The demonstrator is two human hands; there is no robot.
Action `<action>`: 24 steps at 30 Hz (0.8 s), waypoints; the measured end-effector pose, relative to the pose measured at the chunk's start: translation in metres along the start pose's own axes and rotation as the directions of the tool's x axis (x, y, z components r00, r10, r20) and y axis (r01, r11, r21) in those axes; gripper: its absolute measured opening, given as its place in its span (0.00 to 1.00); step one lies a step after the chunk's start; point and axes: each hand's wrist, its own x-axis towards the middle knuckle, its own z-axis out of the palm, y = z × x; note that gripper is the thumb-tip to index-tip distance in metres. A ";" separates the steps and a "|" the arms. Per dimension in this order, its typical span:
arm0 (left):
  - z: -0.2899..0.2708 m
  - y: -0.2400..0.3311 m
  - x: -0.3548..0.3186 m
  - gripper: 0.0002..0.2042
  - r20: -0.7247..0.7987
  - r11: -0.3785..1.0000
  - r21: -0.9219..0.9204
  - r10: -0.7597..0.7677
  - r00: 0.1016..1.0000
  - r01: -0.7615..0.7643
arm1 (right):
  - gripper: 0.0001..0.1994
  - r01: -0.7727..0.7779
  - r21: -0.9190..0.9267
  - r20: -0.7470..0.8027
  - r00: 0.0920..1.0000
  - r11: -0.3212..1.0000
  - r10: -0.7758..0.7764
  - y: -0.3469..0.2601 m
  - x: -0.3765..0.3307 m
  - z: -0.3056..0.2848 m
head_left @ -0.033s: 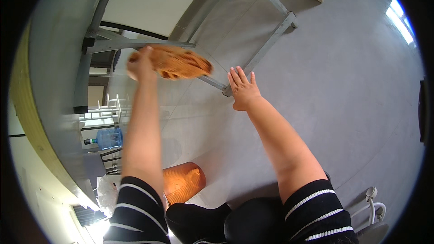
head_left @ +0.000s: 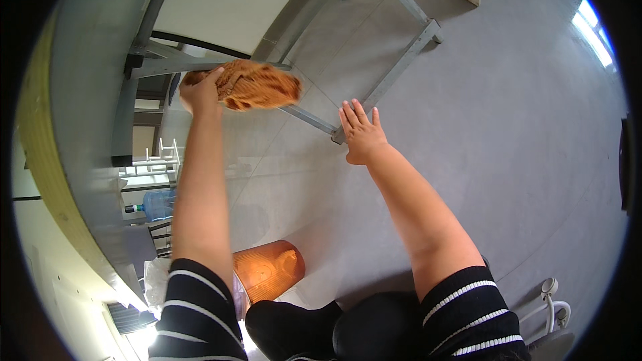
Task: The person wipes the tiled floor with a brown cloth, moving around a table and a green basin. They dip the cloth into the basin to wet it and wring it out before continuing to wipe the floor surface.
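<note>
Metal frame (head_left: 402, 60) in the way, bars just behind cloth (head_left: 264, 85) & R hand (head_left: 363, 137). Orange bin (head_left: 267, 271) nr L arm (head_left: 200, 200), blue water jug (head_left: 158, 205) other side. L hand (head_left: 202, 91) grips orange-brown cloth; R fingers spread, contact unclear. Grey floor (head_left: 521, 140), shiny.

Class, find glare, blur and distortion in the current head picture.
Head view, upper right: bright glare patch; head view, lower left: overexposed light; head view, upper left: orange-brown cloth in the left hand looks slightly blurred; head view, far left: wooden edge bowed by the fisheye.
</note>
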 end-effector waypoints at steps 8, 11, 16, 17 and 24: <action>0.003 -0.078 -0.036 0.26 0.121 0.919 -0.363 -0.114 0.986 0.150 | 0.47 0.029 -0.028 0.038 0.999 0.999 -0.028 -0.008 0.001 -0.002; 0.018 -0.114 -0.099 0.26 0.220 0.901 -0.333 -0.213 0.952 0.278 | 0.48 0.029 -0.005 0.019 0.999 1.000 -0.029 -0.008 -0.001 -0.004; 0.019 -0.128 -0.122 0.26 0.358 0.920 -0.031 -0.354 0.864 0.390 | 0.48 0.001 -0.031 0.020 1.000 1.000 0.000 -0.006 -0.004 -0.008; 0.012 -0.117 -0.115 0.26 0.376 0.922 0.017 -0.363 0.852 0.386 | 0.48 0.005 -0.029 0.025 1.000 1.000 -0.004 -0.005 -0.004 -0.008; -0.005 -0.049 -0.019 0.27 0.260 0.885 -0.398 -0.145 0.955 0.242 | 0.47 -0.001 -0.013 0.031 1.000 1.000 0.002 -0.007 -0.001 -0.007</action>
